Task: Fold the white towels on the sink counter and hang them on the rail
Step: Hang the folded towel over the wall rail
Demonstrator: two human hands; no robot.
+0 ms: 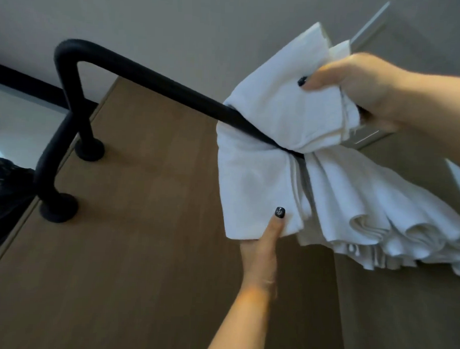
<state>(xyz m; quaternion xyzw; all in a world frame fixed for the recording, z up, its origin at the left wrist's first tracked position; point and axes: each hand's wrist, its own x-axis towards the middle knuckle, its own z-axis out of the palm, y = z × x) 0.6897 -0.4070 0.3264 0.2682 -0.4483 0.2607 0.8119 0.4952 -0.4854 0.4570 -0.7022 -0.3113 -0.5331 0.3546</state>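
A black tubular rail [154, 77] runs from a bend at the upper left down to the right, fixed to a brown wooden wall panel [143, 197]. A folded white towel [252, 180] is draped over the rail. My left hand [262, 252] pinches its lower hanging end, thumb on the front. My right hand [364, 85] grips the towel's upper half above the rail. Other white towels [375, 207] hang bunched on the rail just to the right.
Two round black rail mounts [89, 149] sit on the wooden panel at left. A black plastic bag [1, 190] shows at the left edge. A grey wall fills the top, and a metal door handle [370, 24] is at the upper right.
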